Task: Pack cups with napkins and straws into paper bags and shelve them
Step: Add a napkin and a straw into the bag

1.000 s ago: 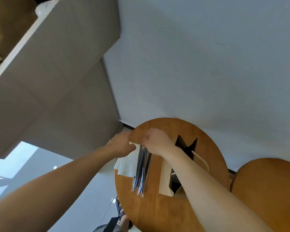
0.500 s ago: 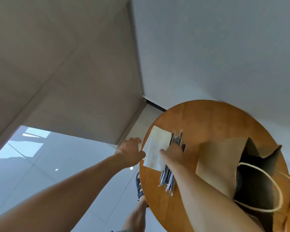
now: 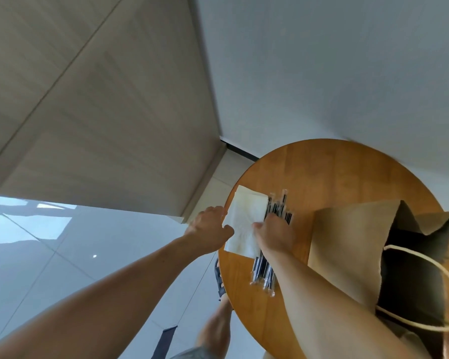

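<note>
A white napkin (image 3: 245, 221) lies at the left edge of the round wooden table (image 3: 335, 172). Right beside it is a bundle of dark straws (image 3: 263, 270) in clear wrappers. My left hand (image 3: 209, 229) is at the table's rim, with its thumb on the napkin's left edge and its fingers curled. My right hand (image 3: 275, 233) lies over the bundle with its fingers bent down onto the straws and its thumb on the napkin; the fingertips are hidden. A brown paper bag (image 3: 347, 244) lies on its side to the right, its dark mouth open and its rope handle (image 3: 436, 265) loose.
A beige cabinet panel (image 3: 101, 125) rises at the left beside a grey wall (image 3: 322, 60). Glossy floor tiles (image 3: 49, 255) spread below. My leg and a sandal (image 3: 219, 278) show under the table's left rim.
The view has swung down and right, so the bag now fills the right side. My left hand has moved from beside the napkin onto its left edge. My right hand stays on the straws.
</note>
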Demonstrator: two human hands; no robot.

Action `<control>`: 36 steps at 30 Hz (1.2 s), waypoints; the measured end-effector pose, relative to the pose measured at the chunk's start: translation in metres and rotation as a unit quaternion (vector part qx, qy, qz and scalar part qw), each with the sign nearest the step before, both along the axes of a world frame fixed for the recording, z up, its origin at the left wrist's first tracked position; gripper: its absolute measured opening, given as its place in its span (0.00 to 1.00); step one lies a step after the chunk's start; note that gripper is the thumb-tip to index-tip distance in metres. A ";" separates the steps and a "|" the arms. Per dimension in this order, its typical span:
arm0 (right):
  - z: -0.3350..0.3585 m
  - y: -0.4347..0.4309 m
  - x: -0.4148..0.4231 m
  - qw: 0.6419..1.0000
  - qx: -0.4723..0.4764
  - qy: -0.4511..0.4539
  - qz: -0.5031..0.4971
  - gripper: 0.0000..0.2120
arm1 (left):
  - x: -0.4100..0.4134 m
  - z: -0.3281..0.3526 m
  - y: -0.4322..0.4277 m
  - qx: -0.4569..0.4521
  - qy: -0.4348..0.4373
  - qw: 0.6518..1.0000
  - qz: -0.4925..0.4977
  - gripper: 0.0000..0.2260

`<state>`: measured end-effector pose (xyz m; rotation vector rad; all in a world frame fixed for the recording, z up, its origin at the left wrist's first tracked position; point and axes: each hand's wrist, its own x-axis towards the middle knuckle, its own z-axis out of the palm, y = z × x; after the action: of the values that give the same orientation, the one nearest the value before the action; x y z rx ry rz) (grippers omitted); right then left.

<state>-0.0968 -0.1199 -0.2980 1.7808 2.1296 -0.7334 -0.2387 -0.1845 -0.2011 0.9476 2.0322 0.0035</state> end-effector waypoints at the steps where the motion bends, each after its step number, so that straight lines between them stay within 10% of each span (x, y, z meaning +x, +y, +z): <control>1: 0.001 0.000 0.002 1.000 0.009 -0.005 0.012 0.13 | 0.001 -0.001 -0.001 -0.001 0.001 1.000 0.002 0.21; 9: 0.011 -0.007 0.008 0.989 0.008 0.138 -0.048 0.11 | 0.002 -0.005 -0.006 0.019 -0.018 0.998 0.062 0.18; 20: 0.074 -0.031 0.024 0.815 -0.165 0.478 -0.282 0.02 | 0.018 -0.003 0.000 0.046 -0.330 0.866 0.374 0.11; 24: 0.056 -0.033 0.038 0.858 -0.059 0.417 -0.295 0.02 | 0.024 -0.013 -0.003 0.048 -0.279 0.896 0.342 0.08; 29: 0.006 -0.039 0.062 0.963 -0.039 0.134 -0.233 0.14 | 0.023 -0.015 -0.010 0.043 -0.238 0.917 0.318 0.08; 36: -0.007 -0.041 0.059 0.982 -0.052 0.056 -0.173 0.08 | 0.024 -0.020 -0.015 0.035 -0.224 0.926 0.302 0.09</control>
<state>-0.0375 -0.1612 -0.3046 2.1229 1.8256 -1.0302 -0.2151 -0.2000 -0.2210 0.2838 1.8146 0.5771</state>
